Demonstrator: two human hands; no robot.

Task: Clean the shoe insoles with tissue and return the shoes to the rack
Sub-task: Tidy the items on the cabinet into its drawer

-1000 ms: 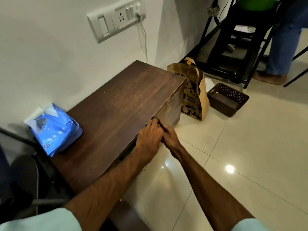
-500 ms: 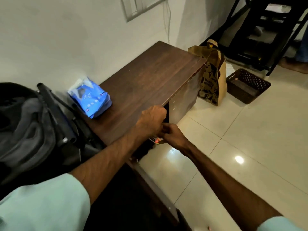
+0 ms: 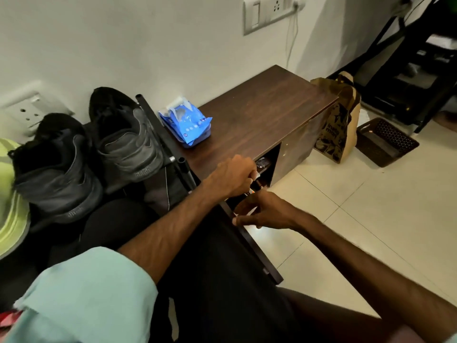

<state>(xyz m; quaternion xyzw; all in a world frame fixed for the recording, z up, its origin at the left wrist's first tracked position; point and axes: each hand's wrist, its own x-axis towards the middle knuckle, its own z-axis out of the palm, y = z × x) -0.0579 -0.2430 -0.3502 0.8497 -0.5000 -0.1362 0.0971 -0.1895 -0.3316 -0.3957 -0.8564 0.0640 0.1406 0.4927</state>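
The left hand hides its fingertips; inside the cabinet is too dark.

a blue plastic tissue pack lies flat on the dark wooden cabinet top, near its left end, with white tissue showing at its raised opening. to its left, two dark grey sneakers sit upright, side by side and touching, on a black metal rack.
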